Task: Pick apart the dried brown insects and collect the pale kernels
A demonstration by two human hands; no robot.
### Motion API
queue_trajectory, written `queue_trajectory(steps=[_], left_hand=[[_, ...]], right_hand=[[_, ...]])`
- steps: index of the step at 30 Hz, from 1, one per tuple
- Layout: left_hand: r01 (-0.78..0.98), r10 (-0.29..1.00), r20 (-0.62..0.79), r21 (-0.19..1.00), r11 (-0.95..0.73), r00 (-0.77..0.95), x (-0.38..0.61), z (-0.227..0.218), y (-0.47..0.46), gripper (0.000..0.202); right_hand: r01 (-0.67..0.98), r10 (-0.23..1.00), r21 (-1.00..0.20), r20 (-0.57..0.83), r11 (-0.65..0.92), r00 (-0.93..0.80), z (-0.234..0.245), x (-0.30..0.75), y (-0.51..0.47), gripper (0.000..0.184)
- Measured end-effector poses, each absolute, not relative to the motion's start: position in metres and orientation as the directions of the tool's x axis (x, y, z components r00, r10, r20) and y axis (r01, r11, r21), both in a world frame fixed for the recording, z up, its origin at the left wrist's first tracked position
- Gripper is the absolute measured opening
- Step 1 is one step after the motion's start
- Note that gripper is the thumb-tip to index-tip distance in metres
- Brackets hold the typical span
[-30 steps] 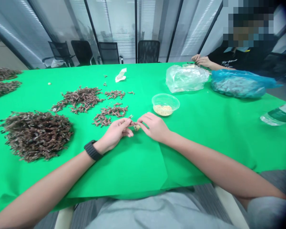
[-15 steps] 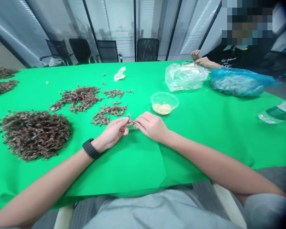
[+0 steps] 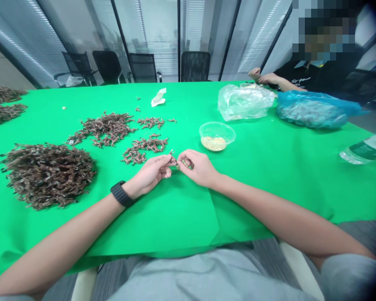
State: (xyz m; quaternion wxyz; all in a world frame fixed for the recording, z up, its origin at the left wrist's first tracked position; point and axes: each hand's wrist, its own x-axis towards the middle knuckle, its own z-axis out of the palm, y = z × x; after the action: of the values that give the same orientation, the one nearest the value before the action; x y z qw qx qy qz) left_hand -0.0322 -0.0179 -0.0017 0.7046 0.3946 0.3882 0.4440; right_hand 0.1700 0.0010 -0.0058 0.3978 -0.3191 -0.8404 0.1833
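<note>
My left hand [image 3: 150, 172], with a black watch band [image 3: 122, 194] at the wrist, pinches a small brown piece [image 3: 171, 153] between thumb and fingers. Right beside it, the fingertips of my right hand [image 3: 199, 168] close on a small gold-coloured strand [image 3: 184, 163] that touches the brown piece. Its exact kind is too small to make out. Behind my left hand lie small groups of similar brown pieces [image 3: 148, 144]. A clear plastic bowl [image 3: 223, 128] holding tiny pale gold bits stands just beyond my right hand.
Larger heaps of brown pieces [image 3: 48, 177] lie on the green cloth at left. A crumpled white paper [image 3: 158, 97], a clear plastic bag [image 3: 246, 102], a filled blue bag [image 3: 313, 109] and a bottle [image 3: 365, 147] are further off. Another person's hands [image 3: 263, 77] work at the far right.
My right hand's fingers have curled and lifted a little, with the gold-coloured strand now showing between them. My left hand keeps its pinch on the brown piece. The view has shifted slightly.
</note>
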Motion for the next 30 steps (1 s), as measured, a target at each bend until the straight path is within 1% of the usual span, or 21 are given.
queue_trajectory(steps=[6,11,15,18,22,24,26,30], left_hand=[[-0.273,0.939,-0.174,0.927,0.258,0.298,-0.030,0.000,-0.017,0.026],[-0.249,0.944,-0.159,0.940,0.234,0.288,-0.030,0.001,-0.018,0.028],[-0.216,0.942,-0.154,0.950,0.224,0.297,-0.031,-0.001,-0.018,0.029],[-0.207,0.942,-0.160,0.952,0.227,0.296,-0.031,-0.001,-0.017,0.029],[-0.203,0.936,-0.168,0.950,0.237,0.308,-0.030,0.000,-0.018,0.029],[-0.202,0.933,-0.171,0.949,0.243,0.317,-0.030,0.000,-0.018,0.028],[-0.203,0.930,-0.176,0.947,0.249,0.323,-0.030,0.000,-0.018,0.028],[-0.222,0.934,-0.167,0.944,0.244,0.316,-0.029,0.002,-0.020,0.027]], right_hand=[[0.366,0.730,-0.641,0.506,0.675,-0.459,-0.006,0.170,-0.001,0.007],[0.349,0.795,-0.740,0.404,0.575,-0.452,-0.007,0.172,0.002,0.010],[0.310,0.787,-0.776,0.355,0.549,-0.504,-0.007,0.175,0.005,0.010],[0.302,0.740,-0.740,0.370,0.600,-0.562,-0.006,0.178,0.007,0.009],[0.329,0.641,-0.589,0.458,0.738,-0.616,-0.003,0.183,0.009,0.007],[0.330,0.613,-0.549,0.478,0.768,-0.629,-0.002,0.183,0.009,0.005],[0.328,0.618,-0.559,0.472,0.761,-0.629,-0.003,0.183,0.008,0.004],[0.314,0.673,-0.645,0.435,0.696,-0.598,-0.004,0.181,0.005,0.005]])
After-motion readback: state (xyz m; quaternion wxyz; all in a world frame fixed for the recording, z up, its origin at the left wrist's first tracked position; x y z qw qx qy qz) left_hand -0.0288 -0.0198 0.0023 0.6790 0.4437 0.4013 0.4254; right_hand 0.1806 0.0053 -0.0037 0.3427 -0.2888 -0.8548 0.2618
